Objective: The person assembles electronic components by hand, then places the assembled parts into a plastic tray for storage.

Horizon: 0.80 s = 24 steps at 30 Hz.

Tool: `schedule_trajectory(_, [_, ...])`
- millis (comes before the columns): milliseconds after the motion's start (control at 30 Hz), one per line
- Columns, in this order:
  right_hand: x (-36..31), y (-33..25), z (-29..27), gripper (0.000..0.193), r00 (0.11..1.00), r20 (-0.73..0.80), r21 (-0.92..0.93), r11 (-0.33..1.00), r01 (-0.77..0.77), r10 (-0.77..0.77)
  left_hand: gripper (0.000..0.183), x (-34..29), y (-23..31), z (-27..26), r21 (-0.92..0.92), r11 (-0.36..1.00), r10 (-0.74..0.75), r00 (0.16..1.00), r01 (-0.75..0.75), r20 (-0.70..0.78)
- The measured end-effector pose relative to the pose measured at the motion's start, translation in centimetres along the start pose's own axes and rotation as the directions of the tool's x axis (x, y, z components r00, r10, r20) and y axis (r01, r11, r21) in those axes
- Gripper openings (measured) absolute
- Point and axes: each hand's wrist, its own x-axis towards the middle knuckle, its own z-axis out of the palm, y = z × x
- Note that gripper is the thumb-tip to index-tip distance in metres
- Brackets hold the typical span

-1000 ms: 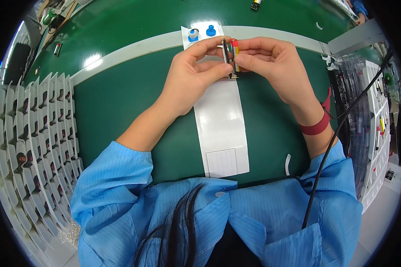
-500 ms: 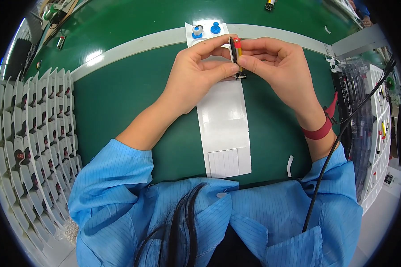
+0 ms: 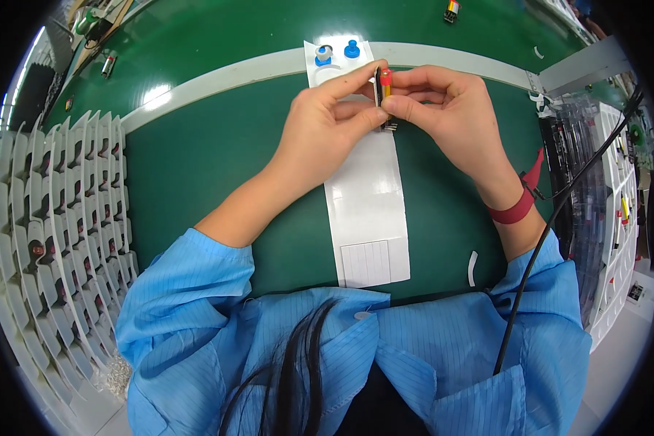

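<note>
Red-and-yellow cylinder beside a dark piece

Left hand pinches the dark piece, right hand the cylinder, above the white sheet's far end. Handling looks unfinished; whether they are joined is unclear. Pale trays stand along the green counter's left edge.

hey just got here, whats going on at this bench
A person in a blue striped jacket has both hands together over a white strip on a green surface. The left hand pinches a thin, dark-edged flat piece; the right hand holds a small red-and-yellow cylinder upright beside it. Whether the two pieces are joined is too small to tell. Stacked pale trays stand at the left.
</note>
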Motion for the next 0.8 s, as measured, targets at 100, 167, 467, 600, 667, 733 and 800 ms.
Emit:
schedule_trajectory(100, [0.3, -0.4, 0.1, 0.021, 1.000, -0.005, -0.044, 0.999, 0.008, -0.008, 0.051, -0.2, 0.0, 0.4, 0.141, 0.985, 0.106, 0.994, -0.100, -0.031])
schedule_trajectory(167, [0.1, -1.0, 0.1, 0.018, 0.997, 0.043, -0.078, 0.995, -0.062, 0.065, 0.054, -0.5, 0.7, 0.8, 0.226, 0.970, 0.089, 0.996, -0.087, 0.002])
schedule_trajectory(467, [1.2, -0.1, -0.8, 0.023, 0.947, 0.179, 0.215, 0.928, -0.303, 0.267, 0.062, 0.1, 0.2, -0.4, 0.306, 0.950, 0.033, 0.992, -0.068, 0.119])
schedule_trajectory(600, [1.1, 0.0, -1.6, 0.020, 0.934, 0.298, 0.377, 0.875, -0.303, 0.195, 0.083, 0.7, 3.1, -1.5, 0.072, 0.975, -0.221, 0.886, 0.210, 0.409])
schedule_trajectory(667, [1.1, 0.1, -2.0, 0.019, 0.898, 0.432, 0.417, 0.863, -0.285, 0.088, 0.085, 0.6, 3.0, -2.2, 0.058, 0.964, -0.257, 0.844, 0.261, 0.471])
schedule_trajectory(733, [1.2, -0.1, -2.1, 0.020, 0.860, 0.501, 0.379, 0.869, -0.316, 0.095, 0.086, 0.6, 3.1, -2.5, 0.061, 0.927, -0.340, 0.760, 0.370, 0.555])
schedule_trajectory(800, [1.4, 0.2, -2.2, 0.020, 0.849, 0.516, 0.358, 0.872, -0.334, 0.114, 0.086, 0.6, 3.0, -2.3, 0.046, 0.938, -0.320, 0.814, 0.342, 0.485])
